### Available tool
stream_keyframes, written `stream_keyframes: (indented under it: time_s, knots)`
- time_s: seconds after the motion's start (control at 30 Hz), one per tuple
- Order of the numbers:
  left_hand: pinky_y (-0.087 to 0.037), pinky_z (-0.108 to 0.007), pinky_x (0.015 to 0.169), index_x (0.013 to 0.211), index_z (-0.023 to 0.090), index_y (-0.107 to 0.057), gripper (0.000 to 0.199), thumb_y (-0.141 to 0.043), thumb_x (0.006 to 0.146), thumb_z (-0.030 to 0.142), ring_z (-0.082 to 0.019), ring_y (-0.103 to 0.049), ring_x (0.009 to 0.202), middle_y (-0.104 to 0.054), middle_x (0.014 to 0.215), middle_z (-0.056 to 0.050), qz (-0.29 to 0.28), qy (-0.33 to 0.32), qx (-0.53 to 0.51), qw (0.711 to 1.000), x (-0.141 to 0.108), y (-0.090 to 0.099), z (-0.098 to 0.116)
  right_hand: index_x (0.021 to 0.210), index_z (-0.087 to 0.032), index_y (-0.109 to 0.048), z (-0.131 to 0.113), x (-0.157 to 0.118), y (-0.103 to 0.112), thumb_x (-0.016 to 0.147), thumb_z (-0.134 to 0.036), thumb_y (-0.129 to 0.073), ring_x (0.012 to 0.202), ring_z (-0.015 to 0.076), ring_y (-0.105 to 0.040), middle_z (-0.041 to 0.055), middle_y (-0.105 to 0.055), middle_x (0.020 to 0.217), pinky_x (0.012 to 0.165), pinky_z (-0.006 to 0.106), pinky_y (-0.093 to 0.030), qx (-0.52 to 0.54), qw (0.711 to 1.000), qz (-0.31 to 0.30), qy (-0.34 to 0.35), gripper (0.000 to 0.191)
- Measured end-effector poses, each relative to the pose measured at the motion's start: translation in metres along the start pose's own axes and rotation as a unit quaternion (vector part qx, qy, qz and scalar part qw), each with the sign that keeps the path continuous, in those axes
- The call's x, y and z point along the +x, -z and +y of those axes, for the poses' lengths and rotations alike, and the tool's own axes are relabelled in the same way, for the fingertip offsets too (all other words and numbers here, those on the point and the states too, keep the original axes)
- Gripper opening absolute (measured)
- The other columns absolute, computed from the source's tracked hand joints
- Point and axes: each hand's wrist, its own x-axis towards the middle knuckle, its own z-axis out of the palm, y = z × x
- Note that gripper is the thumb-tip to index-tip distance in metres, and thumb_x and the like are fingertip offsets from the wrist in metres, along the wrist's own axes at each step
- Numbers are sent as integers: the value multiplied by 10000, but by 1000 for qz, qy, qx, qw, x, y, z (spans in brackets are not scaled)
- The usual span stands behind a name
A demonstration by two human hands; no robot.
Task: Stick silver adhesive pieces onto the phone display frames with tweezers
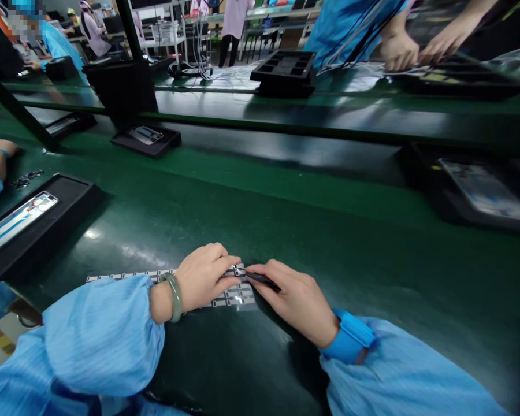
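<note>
In the head view, the left hand pinches the sheet of small parts near its right end, thumb and forefinger on either side of a strip, while the right hand grips a black tool whose tip meets or nearly meets that strip, though whether they touch cannot be told. The sheet lies on the green bench, partly under the left hand and running out to its left. Farther left, a black tray bears a phone, and another tray sits at right.
</note>
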Motion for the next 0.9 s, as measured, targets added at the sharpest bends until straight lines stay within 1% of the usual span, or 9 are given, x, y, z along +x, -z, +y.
stream_keyframes:
  time_s: [0.13, 0.33, 0.47, 0.57, 0.63, 0.7, 0.8, 0.9]
  knots:
    - [-441, -362, 756, 1131, 147, -568, 309, -587, 878, 322, -225, -477, 887, -522, 983, -72, -3, 4, 41, 999, -1, 4, 4, 977, -244, -661, -3, 4, 1, 830, -202, -559, 737, 151, -654, 0, -676, 829, 601, 240, -479, -26, 999, -29, -12, 184]
    - [-408, -408, 802, 1208, 144, -527, 443, -590, 850, 397, -255, -443, 944, -496, 1084, -95, -21, 12, 66, 998, -4, 10, 14, 968, -245, -672, -10, 4, 2, 834, -211, -544, 746, 165, -658, 5, -680, 836, 629, 256, -491, -23, 997, -46, -58, 188]
    - [-407, -407, 803, 1224, 133, -519, 469, -585, 845, 402, -256, -435, 949, -491, 1079, -96, -29, 23, 71, 997, -5, 10, 17, 932, -223, -679, -11, 7, 4, 847, -268, -522, 754, 180, -660, 17, -697, 855, 623, 266, -488, 12, 994, -46, -97, 184]
    - [-411, -405, 784, 1243, 124, -506, 492, -579, 843, 402, -256, -430, 933, -490, 1060, -96, -31, 27, 74, 996, -5, 8, 17, 855, -214, -676, -10, 9, 7, 846, -285, -507, 657, 158, -647, 2, -695, 757, 580, 250, -473, 66, 990, -42, -116, 184]
    - [-411, -406, 781, 1252, 121, -499, 499, -573, 845, 399, -257, -428, 930, -490, 1057, -97, -31, 26, 75, 996, -5, 7, 17, 846, -214, -674, -9, 8, 8, 851, -287, -492, 631, 150, -638, -2, -686, 724, 579, 247, -469, 80, 989, -33, -116, 196]
    - [-410, -407, 780, 1255, 118, -497, 500, -569, 846, 397, -258, -428, 931, -489, 1058, -99, -30, 24, 75, 996, -5, 7, 17, 884, -218, -677, -9, 7, 7, 853, -285, -487, 683, 162, -645, 8, -689, 769, 609, 256, -475, 65, 992, -30, -107, 204]
    - [-409, -410, 780, 1251, 116, -501, 495, -571, 845, 391, -260, -428, 933, -487, 1058, -100, -32, 24, 75, 996, -5, 7, 18, 928, -229, -681, -10, 5, 6, 855, -278, -483, 759, 184, -650, 23, -691, 843, 630, 273, -480, 39, 994, -45, -94, 217]
    - [-409, -406, 779, 1252, 117, -499, 494, -567, 846, 390, -258, -427, 935, -486, 1057, -100, -32, 25, 74, 996, -5, 8, 18, 901, -218, -680, -11, 5, 8, 851, -280, -491, 722, 174, -649, 25, -696, 833, 605, 263, -484, 71, 991, -53, -97, 205]
